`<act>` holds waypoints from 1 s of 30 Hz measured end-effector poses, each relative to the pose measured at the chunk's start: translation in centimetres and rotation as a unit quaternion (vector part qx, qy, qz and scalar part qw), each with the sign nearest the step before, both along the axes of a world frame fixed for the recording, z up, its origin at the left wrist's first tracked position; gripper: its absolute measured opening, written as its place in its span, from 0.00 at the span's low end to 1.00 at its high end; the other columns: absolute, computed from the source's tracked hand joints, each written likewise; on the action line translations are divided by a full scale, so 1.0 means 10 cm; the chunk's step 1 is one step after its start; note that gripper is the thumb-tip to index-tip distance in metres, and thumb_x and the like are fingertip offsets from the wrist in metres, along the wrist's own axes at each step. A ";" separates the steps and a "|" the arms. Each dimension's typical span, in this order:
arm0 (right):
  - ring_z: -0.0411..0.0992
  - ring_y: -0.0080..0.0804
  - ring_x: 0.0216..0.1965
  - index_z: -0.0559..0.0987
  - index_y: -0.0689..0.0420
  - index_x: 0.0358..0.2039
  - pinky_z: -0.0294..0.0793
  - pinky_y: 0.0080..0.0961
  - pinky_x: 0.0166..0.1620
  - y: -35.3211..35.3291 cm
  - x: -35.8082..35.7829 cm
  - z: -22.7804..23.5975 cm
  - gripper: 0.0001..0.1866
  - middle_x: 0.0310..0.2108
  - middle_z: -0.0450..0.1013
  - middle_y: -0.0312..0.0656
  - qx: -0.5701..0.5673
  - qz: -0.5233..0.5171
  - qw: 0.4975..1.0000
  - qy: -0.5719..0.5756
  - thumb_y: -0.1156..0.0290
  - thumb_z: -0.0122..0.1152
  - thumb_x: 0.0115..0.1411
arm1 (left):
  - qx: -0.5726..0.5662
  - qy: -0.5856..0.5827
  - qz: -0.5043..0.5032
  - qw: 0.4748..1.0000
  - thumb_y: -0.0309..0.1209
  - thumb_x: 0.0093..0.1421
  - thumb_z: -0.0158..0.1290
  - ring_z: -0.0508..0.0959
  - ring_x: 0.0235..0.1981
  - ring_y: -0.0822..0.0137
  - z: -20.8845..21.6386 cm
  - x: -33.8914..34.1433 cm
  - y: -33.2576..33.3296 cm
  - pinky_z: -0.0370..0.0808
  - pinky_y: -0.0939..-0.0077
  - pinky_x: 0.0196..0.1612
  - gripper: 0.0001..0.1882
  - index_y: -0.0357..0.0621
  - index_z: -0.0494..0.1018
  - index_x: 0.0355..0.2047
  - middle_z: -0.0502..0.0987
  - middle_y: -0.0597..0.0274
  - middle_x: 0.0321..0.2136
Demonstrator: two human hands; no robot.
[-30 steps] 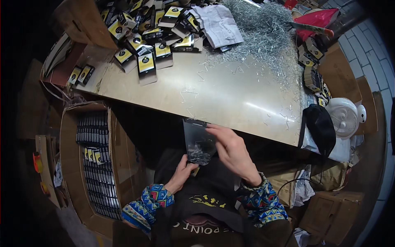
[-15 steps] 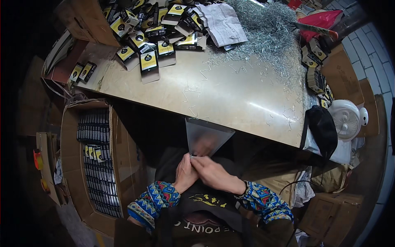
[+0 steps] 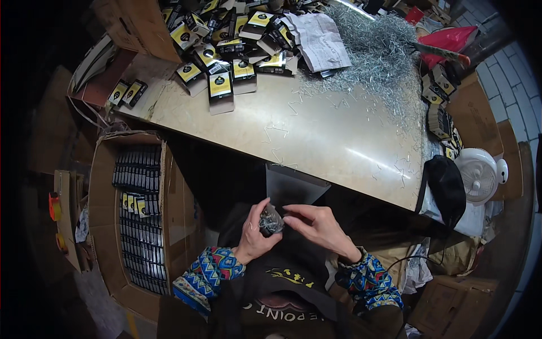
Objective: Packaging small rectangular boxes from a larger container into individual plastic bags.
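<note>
My left hand (image 3: 255, 234) holds a small clear plastic bag (image 3: 272, 219) in front of my lap, fingers and thumb curled round it. Dark little pieces show through the plastic, too small to name. Close to the bag's right side is my right hand (image 3: 323, 227), its thumb and forefinger stretched out with a gap between them. Whether those fingertips touch the plastic is hard to tell. Just beyond both hands, a grey panel (image 3: 293, 183) juts from under the table edge.
Across the table (image 3: 339, 141) lie a heap of thin bent metal wires (image 3: 378, 51), a crumpled paper (image 3: 322, 42) and black-and-yellow boxes (image 3: 220, 85). A carton (image 3: 166, 220) packed with similar boxes stands at left. To the right are a black bag (image 3: 446, 189) and a white fan (image 3: 477, 176).
My hands were together at the panel's lower tip; now they are apart. The clear bag has come into view in my left hand. The whole view has shifted slightly.
</note>
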State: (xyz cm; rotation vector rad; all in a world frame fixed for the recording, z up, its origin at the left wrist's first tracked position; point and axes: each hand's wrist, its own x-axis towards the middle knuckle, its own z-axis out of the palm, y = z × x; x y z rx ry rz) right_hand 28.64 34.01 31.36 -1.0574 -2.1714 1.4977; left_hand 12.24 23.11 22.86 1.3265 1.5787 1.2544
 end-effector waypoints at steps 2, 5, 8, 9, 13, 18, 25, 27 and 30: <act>0.77 0.34 0.29 0.80 0.63 0.42 0.75 0.25 0.33 -0.02 -0.03 -0.10 0.10 0.31 0.78 0.48 0.070 0.011 0.997 0.019 0.73 0.61 0.61 | 0.066 0.052 -0.020 0.996 0.23 0.41 0.65 0.74 0.47 0.49 0.04 0.02 0.15 0.72 0.63 0.51 0.47 0.39 0.56 0.62 0.70 0.46 0.46; 0.78 0.42 0.29 0.80 0.64 0.39 0.76 0.29 0.32 0.01 -0.08 -0.01 0.09 0.31 0.78 0.50 0.118 0.018 0.992 0.041 0.75 0.61 0.58 | 0.082 0.056 -0.002 0.995 0.23 0.41 0.65 0.74 0.46 0.48 0.16 0.04 0.30 0.72 0.62 0.50 0.47 0.37 0.56 0.62 0.71 0.46 0.46; 0.78 0.44 0.30 0.80 0.63 0.38 0.76 0.30 0.32 0.05 -0.07 0.03 0.09 0.31 0.78 0.51 0.055 -0.022 0.998 0.015 0.75 0.61 0.56 | 0.060 0.069 -0.024 0.995 0.24 0.42 0.66 0.74 0.46 0.51 0.22 -0.01 0.34 0.72 0.63 0.50 0.51 0.37 0.51 0.65 0.70 0.47 0.48; 0.78 0.39 0.28 0.81 0.63 0.38 0.75 0.27 0.31 0.08 -0.06 -0.04 0.09 0.29 0.78 0.49 0.165 -0.052 0.985 0.005 0.75 0.61 0.57 | 0.051 0.088 -0.035 0.994 0.23 0.42 0.67 0.74 0.47 0.54 0.24 -0.02 0.36 0.72 0.64 0.50 0.53 0.38 0.48 0.66 0.69 0.47 0.50; 0.78 0.42 0.28 0.81 0.62 0.34 0.76 0.31 0.32 0.22 -0.05 0.02 0.07 0.27 0.77 0.50 0.167 -0.128 0.978 0.007 0.74 0.60 0.57 | 0.118 0.156 0.001 0.981 0.26 0.44 0.66 0.72 0.51 0.48 0.39 0.03 0.51 0.70 0.60 0.54 0.52 0.36 0.48 0.66 0.69 0.45 0.51; 0.77 0.39 0.30 0.80 0.62 0.36 0.76 0.28 0.34 0.32 -0.02 0.15 0.09 0.31 0.78 0.48 0.069 -0.108 0.992 -0.005 0.71 0.64 0.55 | 0.016 0.049 0.021 0.998 0.27 0.45 0.66 0.73 0.49 0.48 0.45 -0.01 0.55 0.71 0.62 0.52 0.47 0.36 0.53 0.63 0.69 0.45 0.49; 0.72 0.47 0.49 0.78 0.62 0.37 0.74 0.34 0.48 0.27 -0.20 0.09 0.11 0.47 0.74 0.51 0.351 -0.078 0.928 0.099 0.76 0.67 0.52 | 0.083 0.114 0.033 0.989 0.26 0.44 0.65 0.74 0.43 0.46 0.53 0.09 0.64 0.73 0.59 0.44 0.36 0.38 0.62 0.53 0.70 0.46 0.42; 0.72 0.46 0.49 0.79 0.63 0.35 0.74 0.34 0.49 0.29 -0.18 0.02 0.09 0.47 0.75 0.50 0.316 -0.136 0.932 0.114 0.79 0.66 0.52 | 0.057 0.104 0.065 0.991 0.26 0.44 0.64 0.74 0.42 0.46 0.54 0.06 0.64 0.73 0.58 0.45 0.35 0.38 0.62 0.52 0.70 0.46 0.41; 0.72 0.46 0.49 0.79 0.63 0.31 0.75 0.34 0.47 0.35 -0.17 0.07 0.04 0.46 0.76 0.48 0.294 -0.109 0.943 0.109 0.80 0.63 0.52 | 0.054 0.143 0.059 0.987 0.27 0.43 0.65 0.74 0.42 0.46 0.52 0.03 0.65 0.71 0.58 0.44 0.35 0.39 0.63 0.51 0.71 0.48 0.41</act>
